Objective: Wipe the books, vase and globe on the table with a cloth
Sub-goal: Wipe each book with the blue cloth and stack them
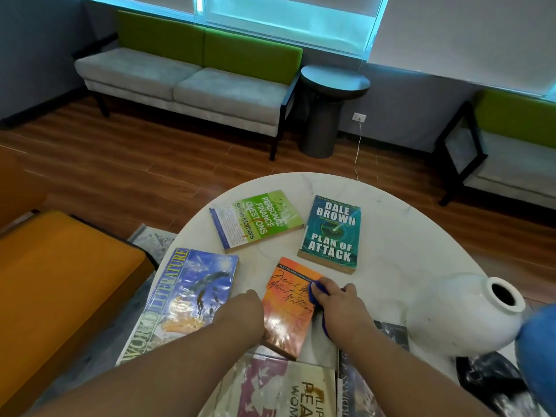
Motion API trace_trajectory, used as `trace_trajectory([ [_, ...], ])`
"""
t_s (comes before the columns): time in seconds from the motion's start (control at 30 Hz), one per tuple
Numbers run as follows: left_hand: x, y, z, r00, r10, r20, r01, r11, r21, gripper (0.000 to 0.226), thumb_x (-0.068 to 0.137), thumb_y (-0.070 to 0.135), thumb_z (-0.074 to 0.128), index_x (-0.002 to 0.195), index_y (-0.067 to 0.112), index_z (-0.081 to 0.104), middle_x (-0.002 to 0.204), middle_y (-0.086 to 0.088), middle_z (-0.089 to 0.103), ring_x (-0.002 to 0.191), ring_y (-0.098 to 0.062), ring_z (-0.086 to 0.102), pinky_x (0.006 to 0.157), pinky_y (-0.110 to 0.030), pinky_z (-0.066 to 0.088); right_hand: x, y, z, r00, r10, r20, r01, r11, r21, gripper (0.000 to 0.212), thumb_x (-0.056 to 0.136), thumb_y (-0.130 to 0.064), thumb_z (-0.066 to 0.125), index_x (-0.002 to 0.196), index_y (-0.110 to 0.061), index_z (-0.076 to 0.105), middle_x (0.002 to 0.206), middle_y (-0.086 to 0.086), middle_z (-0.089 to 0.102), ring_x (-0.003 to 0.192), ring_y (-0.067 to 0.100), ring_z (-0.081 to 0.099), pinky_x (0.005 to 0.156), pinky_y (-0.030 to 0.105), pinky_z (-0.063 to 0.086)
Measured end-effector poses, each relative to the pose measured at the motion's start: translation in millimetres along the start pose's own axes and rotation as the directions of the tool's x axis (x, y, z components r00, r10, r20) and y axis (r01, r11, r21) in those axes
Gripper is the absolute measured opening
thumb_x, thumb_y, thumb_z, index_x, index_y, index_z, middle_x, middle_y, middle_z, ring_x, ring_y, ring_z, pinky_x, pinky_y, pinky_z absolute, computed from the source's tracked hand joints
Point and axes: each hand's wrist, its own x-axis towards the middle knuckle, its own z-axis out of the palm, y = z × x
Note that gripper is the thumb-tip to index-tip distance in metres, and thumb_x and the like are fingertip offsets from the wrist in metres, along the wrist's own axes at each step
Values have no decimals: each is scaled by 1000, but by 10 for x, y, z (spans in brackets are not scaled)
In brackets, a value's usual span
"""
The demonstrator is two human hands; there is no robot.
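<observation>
Light, glossy orange book (285,314) would likely slide; right hand (338,302) grips cloth (316,291) on it; left hand (243,310) braces its edge, fingers hidden.

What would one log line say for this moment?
step: wiping orange book | right hand: holds blue cloth on its cover | left hand: at its left edge

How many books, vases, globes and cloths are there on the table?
Vase: 1
Globe: 1
Cloth: 1
Books: 6 (the dark flat thing near the vase may be another)
Total: 9
</observation>
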Motion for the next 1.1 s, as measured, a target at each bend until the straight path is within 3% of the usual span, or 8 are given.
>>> trace_trajectory([
  [0.2,26,59,-38,998,-47,48,46,999,14,64,77,38,77,122,10,41,122,-7,57,112,-24,57,81,-30,45,153,16,-190,999,40,27,-41,999,23,47,101,-20,39,146,-23,27,141,11,27,122,36,41,102,41,41],
  [0.33,29,72,-59,996,-36,81,27,994,107,49,83,37,70,119,8,52,103,-2,58,112,-22,59,88,-30,48,213,81,-309,979,203,0,-195,945,262,44,93,-12,48,136,-21,48,138,4,37,118,28,45,103,33,41],
  [0.53,-11,27,-65,998,9,57,0,987,-162,36,83,26,67,111,11,50,114,-7,55,98,-22,60,68,-26,46,74,214,-567,918,393,-57,-164,507,846,14,93,-13,52,88,-18,64,89,2,65,76,13,58,62,21,46],
  [0.63,-8,-23,-144,998,35,44,-10,879,-477,17,83,10,63,90,13,48,100,-14,56,81,-30,65,66,-38,59,-51,280,-681,917,398,-2,-146,341,929,37,93,-43,57,84,-9,68,86,11,68,78,25,61,66,31,47],
  [0.77,-48,-113,-329,998,43,52,12,649,-761,17,87,-1,63,95,8,52,79,-18,59,57,-24,63,63,-39,61,-162,376,-645,930,360,81,-150,169,974,17,89,-18,63,79,-5,69,81,16,70,74,28,64,71,38,55],
  [0.9,-71,-90,-509,994,102,47,-9,487,-873,19,89,-2,61,105,-1,50,76,-20,61,54,-24,61,53,-29,55,-278,432,-555,945,251,208,-257,182,949,16,86,-8,61,100,-15,67,91,11,70,71,22,67,60,27,54],
  [1.0,21,74,-576,993,105,61,16,384,-923,15,92,-1,58,104,1,49,77,-20,63,56,-23,62,52,-26,54,-332,423,-463,954,106,282,-300,262,917,34,83,-14,65,113,-29,62,100,3,73,86,19,71,82,30,56],
  [1.1,203,340,-591,992,94,87,51,329,-943,15,94,2,56,108,3,49,84,-23,65,63,-23,63,60,-29,57,-339,364,-457,968,-5,249,-245,163,956,43,85,-9,60,120,-33,58,107,-1,73,100,22,69,98,38,49],
])
